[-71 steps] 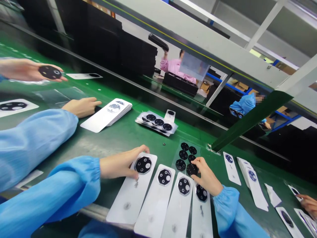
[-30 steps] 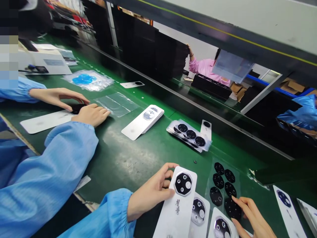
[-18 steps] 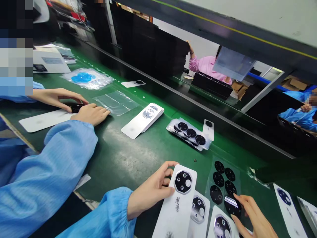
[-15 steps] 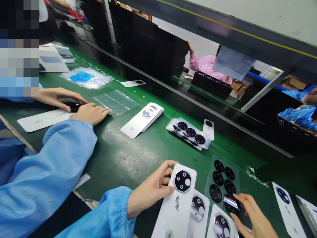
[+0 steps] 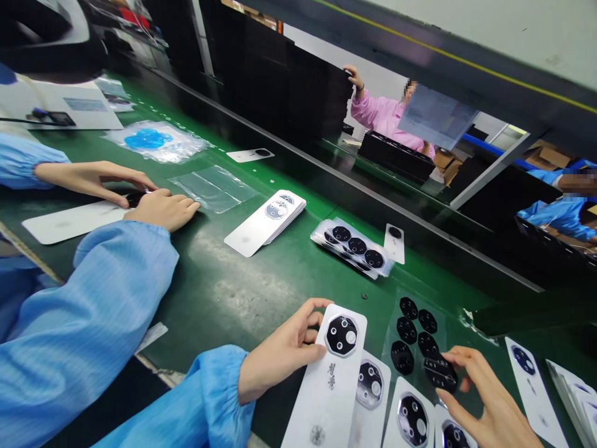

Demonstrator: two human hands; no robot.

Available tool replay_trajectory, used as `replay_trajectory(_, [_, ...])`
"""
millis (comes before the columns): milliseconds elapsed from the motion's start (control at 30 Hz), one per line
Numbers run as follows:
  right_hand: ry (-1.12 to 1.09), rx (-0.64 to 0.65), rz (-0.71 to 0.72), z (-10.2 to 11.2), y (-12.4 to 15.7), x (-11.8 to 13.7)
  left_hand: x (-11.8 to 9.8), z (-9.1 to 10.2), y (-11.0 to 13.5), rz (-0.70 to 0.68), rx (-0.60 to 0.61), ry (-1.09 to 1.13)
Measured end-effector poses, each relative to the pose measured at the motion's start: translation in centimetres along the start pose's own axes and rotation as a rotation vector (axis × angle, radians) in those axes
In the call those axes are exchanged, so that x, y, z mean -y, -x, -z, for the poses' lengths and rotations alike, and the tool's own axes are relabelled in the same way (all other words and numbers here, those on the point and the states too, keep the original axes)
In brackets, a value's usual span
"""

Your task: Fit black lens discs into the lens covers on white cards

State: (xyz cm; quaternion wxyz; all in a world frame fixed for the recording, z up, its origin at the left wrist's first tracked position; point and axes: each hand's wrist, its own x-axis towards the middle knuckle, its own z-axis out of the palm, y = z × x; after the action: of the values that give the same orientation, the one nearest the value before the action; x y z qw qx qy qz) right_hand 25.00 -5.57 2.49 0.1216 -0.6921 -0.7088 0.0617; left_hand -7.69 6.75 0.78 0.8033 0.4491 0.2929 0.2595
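Observation:
My left hand [image 5: 284,358] grips a long white panel [image 5: 321,398] by its upper left edge. An eight-sided black camera-like plate with several round marks and dark lettering shows on it. Between the thumb and fingers of my right hand [image 5: 487,389] is a black eight-sided sticker [image 5: 441,372], tilted up. It hides part of a clear sheet [image 5: 392,330] that carries several more such black stickers. More white panels with the same camera motif, one of them a white panel [image 5: 370,398] and another a white panel [image 5: 401,404], lie close by, partly overlapped or cut off below.
At the left, a co-worker's two hands [image 5: 163,210] work on a white panel [image 5: 69,223]. Beyond lie a stack of white panels [image 5: 252,233], a pile of sticker sheets [image 5: 349,249] and a clear bag [image 5: 214,186]. Panels [image 5: 534,392] stand at the right.
My right hand has lifted the black sticker slightly and tilted it, so its glare is gone. My left hand keeps the same hold on the panel. The view has shifted a little.

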Motion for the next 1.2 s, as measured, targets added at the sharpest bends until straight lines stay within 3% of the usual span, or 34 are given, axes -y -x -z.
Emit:
replay_trajectory(333, [-0.086, -0.051, -0.023, 1.2, -0.8, 4.9, 0.1, -0.3, 0.1, -0.009, 0.013, 0.006])
replay_trajectory(467, [-0.065, -0.053, 0.059, 1.7, -1.4, 6.4, 0.3, -0.4, 0.1, -0.015, 0.028, 0.017])
replay_trajectory(600, [-0.057, -0.045, 0.144, 1.8, -1.7, 6.9, 0.5, -0.4, 0.0, -0.020, 0.039, 0.028])
replay_trajectory(1200, [-0.079, -0.035, 0.086, 1.6, -1.9, 7.2, 0.4, -0.4, 0.2, -0.011, 0.028, 0.024])
